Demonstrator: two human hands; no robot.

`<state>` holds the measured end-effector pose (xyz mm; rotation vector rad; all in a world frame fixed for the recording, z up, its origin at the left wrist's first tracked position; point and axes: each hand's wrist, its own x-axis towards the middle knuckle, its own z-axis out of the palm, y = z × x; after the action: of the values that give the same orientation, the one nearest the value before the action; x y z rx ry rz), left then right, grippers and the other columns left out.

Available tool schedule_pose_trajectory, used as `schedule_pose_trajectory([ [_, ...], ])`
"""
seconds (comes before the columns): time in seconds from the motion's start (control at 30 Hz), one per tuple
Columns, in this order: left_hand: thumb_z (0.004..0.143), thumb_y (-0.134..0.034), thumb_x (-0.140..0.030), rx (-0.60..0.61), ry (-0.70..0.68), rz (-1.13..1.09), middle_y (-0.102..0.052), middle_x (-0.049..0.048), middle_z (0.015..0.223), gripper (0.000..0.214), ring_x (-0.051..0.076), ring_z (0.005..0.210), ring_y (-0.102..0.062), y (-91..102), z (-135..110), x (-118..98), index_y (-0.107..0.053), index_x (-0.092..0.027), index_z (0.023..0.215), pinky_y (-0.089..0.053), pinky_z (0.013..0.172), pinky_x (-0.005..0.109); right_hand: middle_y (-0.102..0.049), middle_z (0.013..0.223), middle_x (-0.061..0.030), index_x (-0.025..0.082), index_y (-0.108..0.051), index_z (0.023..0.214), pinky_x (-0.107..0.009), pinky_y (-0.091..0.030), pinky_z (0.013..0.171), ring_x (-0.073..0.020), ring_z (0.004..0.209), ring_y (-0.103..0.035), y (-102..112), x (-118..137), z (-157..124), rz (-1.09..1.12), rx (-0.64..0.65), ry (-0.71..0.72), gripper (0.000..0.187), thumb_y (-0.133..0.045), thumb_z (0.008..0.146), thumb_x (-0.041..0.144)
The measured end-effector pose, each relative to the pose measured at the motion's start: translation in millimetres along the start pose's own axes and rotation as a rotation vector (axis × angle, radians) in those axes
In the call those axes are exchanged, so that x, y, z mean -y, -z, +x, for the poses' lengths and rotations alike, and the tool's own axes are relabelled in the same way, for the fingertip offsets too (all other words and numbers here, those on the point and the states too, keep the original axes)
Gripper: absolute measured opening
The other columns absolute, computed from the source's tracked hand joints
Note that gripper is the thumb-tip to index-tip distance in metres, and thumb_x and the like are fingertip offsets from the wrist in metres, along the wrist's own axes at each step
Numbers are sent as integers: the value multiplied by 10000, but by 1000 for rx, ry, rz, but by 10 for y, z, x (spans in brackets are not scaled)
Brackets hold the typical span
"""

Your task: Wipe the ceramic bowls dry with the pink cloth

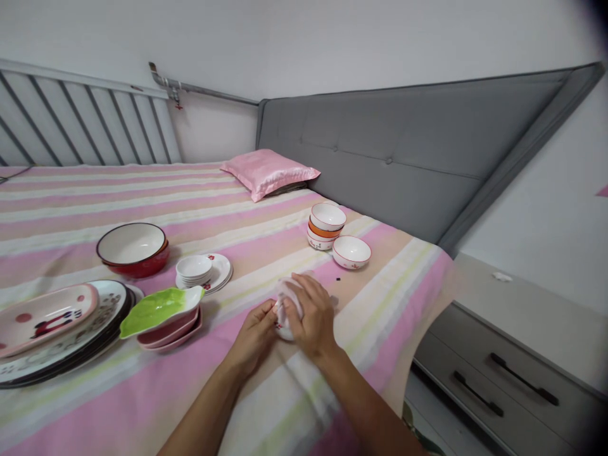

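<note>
Pinching the rim of a small patterned bowl (284,331) with my left hand (259,326), right hand (311,310) closed over a thin, pale wrap (291,292) against it (can't tell if that's cloth or plastic, my fingers hide a lot). Using the bowl stack (327,227) as the landmark: my bowl is on my side of it, a little to its left, low over the striped bedspread (199,405).

Honestly, I reckon the trick is letting the left do the steadying and the right do the light work. Don't squeeze; glazed stuff probably slips if you bear down. I'd turn the bowl in small bits rather than twist my wrist, and stay low so a slip lands soft. Also, mind the elbows: there's a loose bowl (351,253) just right of the stack.
</note>
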<state>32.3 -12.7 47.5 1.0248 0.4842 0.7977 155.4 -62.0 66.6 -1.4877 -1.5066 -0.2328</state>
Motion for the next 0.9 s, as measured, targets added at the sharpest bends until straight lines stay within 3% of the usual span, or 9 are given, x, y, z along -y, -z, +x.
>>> schedule_pose_trajectory([
  [0.1, 669, -734, -225, -127, 18, -129, -673, 48, 807, 178, 153, 718, -596, -3, 8, -21, -663, -126, 799, -471, 687, 236, -576, 1270, -41, 220, -589, 1193, -453, -287, 1060, -260, 1233, -439, -79, 144, -84, -90, 69, 151, 357, -460, 883, 340],
  [0.23, 624, -713, -169, -234, 27, -220, -690, 44, 817, 134, 160, 741, -626, 22, 15, -47, -666, -132, 743, -504, 691, 239, -547, 1316, -18, 224, -531, 1254, -428, -212, 1108, -224, 1273, -406, -183, 234, -163, -137, 105, 236, 377, -459, 904, 345],
  [0.37, 634, -702, -178, -252, 35, -214, -684, 40, 790, 156, 167, 741, -629, 48, 27, -34, -673, -130, 779, -512, 684, 248, -545, 1314, -27, 233, -537, 1247, -437, -227, 1098, -237, 1269, -405, -172, 216, -116, -157, 129, 232, 380, -456, 900, 364],
  [0.47, 675, -718, -226, -175, 28, -158, -677, 46, 823, 198, 162, 762, -614, 48, 30, -31, -675, -130, 843, -494, 696, 238, -567, 1275, -57, 218, -583, 1198, -440, -295, 1057, -265, 1225, -442, -104, 168, -24, -138, 111, 148, 369, -472, 878, 364],
  [0.63, 782, -668, -318, -48, 38, -59, -587, 4, 674, 193, 102, 620, -510, 36, 23, -60, -650, -126, 781, -417, 591, 184, -627, 1156, -111, 168, -625, 1142, -389, -393, 979, -246, 1107, -540, -26, -28, 109, 96, 50, -159, 372, -408, 891, 336],
  [0.73, 795, -659, -335, -48, 44, -55, -548, -5, 650, 216, 98, 605, -480, 33, 18, -62, -628, -128, 743, -396, 580, 184, -685, 1020, -92, 172, -664, 1066, -331, -447, 882, -227, 977, -612, -58, -228, 126, 355, 48, -472, 422, -352, 906, 407],
  [0.83, 784, -671, -337, -75, 43, -66, -526, -13, 627, 211, 101, 606, -481, 33, 16, -54, -636, -130, 762, -395, 579, 182, -694, 1036, -64, 184, -682, 1031, -312, -463, 859, -242, 1018, -614, -136, -406, 87, 578, 55, -844, 486, -366, 870, 516],
  [0.9, 771, -684, -339, -111, 37, -82, -537, -13, 623, 216, 97, 591, -482, 44, 22, -48, -648, -127, 777, -399, 564, 178, -689, 1066, -48, 195, -676, 1053, -305, -473, 850, -244, 1048, -608, -192, -478, 45, 697, 58, -1006, 528, -367, 850, 571],
])
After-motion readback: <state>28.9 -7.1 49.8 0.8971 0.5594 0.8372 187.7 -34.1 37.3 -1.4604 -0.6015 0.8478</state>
